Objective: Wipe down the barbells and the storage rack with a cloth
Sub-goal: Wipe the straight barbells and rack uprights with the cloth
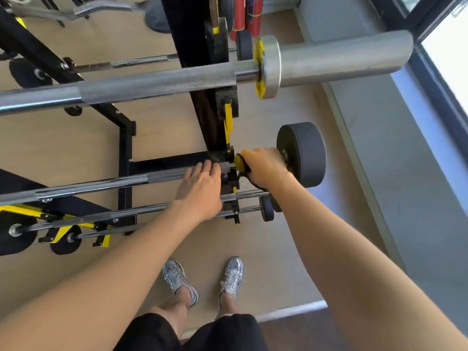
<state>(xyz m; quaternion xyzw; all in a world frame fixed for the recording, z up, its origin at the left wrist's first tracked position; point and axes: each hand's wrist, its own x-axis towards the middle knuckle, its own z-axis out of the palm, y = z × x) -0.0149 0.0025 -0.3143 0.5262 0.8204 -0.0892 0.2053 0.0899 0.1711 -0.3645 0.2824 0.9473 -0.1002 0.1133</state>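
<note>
We wear black shorts [192, 333] and shiny silver lace-up sneakers [178, 279], our left hand [200, 190] and right hand [266, 167] bare.

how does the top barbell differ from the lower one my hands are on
The top barbell ends in a bare silver sleeve; the lower barbell carries a black plate. The top barbell is untouched; the lower barbell has the left hand resting on it, the right hand gripping a cloth there. Both lie across the rack.

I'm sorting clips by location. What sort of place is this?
Most likely a gym: several barbells lie across a black storage rack, and one carries a black weight plate.
</note>
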